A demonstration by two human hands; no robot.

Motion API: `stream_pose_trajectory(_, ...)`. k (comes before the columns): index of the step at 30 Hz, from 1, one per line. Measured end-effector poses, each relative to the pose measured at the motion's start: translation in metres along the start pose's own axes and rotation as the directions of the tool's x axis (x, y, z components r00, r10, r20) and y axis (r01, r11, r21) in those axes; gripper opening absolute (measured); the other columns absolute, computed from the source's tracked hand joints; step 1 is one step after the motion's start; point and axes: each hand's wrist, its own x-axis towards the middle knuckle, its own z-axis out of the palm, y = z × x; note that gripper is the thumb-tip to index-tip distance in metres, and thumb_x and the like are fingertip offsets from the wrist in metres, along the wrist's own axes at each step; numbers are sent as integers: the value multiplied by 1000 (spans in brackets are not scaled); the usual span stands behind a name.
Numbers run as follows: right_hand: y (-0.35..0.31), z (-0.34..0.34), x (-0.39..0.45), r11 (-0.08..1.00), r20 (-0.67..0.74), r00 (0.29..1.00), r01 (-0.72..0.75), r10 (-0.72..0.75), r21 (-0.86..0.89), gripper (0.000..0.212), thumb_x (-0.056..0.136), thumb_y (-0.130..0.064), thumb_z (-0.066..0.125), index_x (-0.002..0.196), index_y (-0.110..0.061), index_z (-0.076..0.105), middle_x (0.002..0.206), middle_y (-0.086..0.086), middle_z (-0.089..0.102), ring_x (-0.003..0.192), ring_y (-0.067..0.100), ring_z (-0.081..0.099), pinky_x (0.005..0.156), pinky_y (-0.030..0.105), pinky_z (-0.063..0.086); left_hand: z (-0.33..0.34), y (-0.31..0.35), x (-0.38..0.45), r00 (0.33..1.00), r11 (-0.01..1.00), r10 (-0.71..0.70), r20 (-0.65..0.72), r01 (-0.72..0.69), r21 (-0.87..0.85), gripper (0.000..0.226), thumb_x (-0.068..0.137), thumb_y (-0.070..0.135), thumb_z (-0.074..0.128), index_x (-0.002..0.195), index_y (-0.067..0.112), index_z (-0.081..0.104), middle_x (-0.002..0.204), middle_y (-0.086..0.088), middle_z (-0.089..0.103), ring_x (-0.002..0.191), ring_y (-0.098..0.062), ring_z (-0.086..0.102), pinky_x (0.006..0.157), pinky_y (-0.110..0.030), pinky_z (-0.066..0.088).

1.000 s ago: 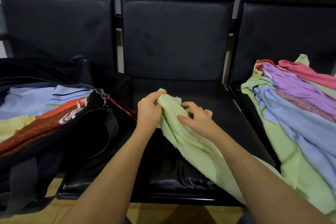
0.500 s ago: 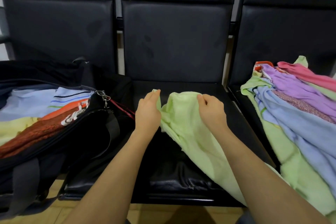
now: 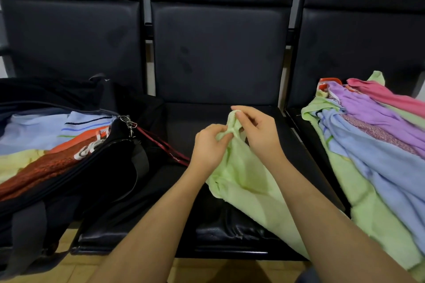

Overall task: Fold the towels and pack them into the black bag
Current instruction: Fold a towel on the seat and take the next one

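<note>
Black padded seats [image 3: 220, 53] in a row stand on tan floor [image 3: 207, 269].

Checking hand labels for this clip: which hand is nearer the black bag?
Left. The left hand grips the green towel just right of the black bag; the right hand pinches the towel farther right.

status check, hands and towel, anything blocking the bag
Left hand and right hand both pinch the green towel at its top, unfolded over the middle seat. Black bag open at left, partly filled. Nothing blocking.
</note>
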Motion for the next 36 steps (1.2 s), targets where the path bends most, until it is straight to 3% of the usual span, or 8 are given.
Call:
stream_pose_trajectory(6,16,-10,2,903,129,921,-318,366,-290,31,89,-45,59,108,-21,61,97,-3,67,87,8,63,74,23,49,-18,-7,10,969,994,-86,-233,67,-89,18,92,18,57,104,13,70,101,5,68,97,-8,61,85,-22,47)
stream_pose_trajectory(12,17,-3,0,818,294,876,-173,383,-549,40,86,-36,64,60,-19,40,58,-7,40,57,10,40,61,28,30,-22,-3,7,970,999,-51,-240,45,-29,21,94,11,52,106,14,69,98,11,61,101,-10,58,90,-25,46)
stream_pose_trajectory(17,4,-4,-3,748,67,976,-112,205,-655,19,95,-26,48,87,-11,54,74,2,55,67,18,51,59,32,37,-22,-8,6,990,968,65,-125,-32,248,56,93,-6,39,145,13,34,145,0,37,129,-18,36,99,-15,25)
stream_pose_trajectory(20,-8,-9,-3,552,-47,995,-90,92,-829,20,99,-17,37,103,-11,55,89,5,57,80,24,55,63,32,34,-24,-9,1,994,929,19,-111,24,370,75,84,-16,32,151,14,15,150,2,23,117,-23,30,86,-17,27)
stream_pose_trajectory(25,-8,-11,-5,417,-87,983,-149,164,-896,25,102,-15,36,122,-12,51,107,9,55,91,27,57,66,31,34,-26,-7,-4,992,914,45,-120,8,405,75,84,-17,33,150,15,19,147,3,29,114,-22,31,81,-20,32)
stream_pose_trajectory(28,-8,-11,-4,573,-93,980,-179,177,-800,25,101,-19,39,119,-9,53,107,9,60,96,27,58,71,32,40,-22,-7,-9,993,926,95,-71,-62,373,62,91,-11,32,147,14,29,142,0,36,117,-21,33,86,-13,25)
stream_pose_trajectory(31,-10,-9,-5,859,-81,981,-192,174,-475,29,96,-16,50,124,-14,57,100,1,61,88,10,57,71,7,41,-18,-6,-10,995,974,104,1,-102,200,47,95,0,43,140,13,44,136,0,46,125,-16,41,95,-9,25)
stream_pose_trajectory(36,-22,-3,-10,994,63,995,-70,75,-80,36,86,6,54,109,-21,62,86,-5,66,79,-1,62,73,14,48,-10,0,-9,996,998,55,66,-57,24,41,89,17,63,130,19,58,122,10,55,114,-4,50,95,-14,37)
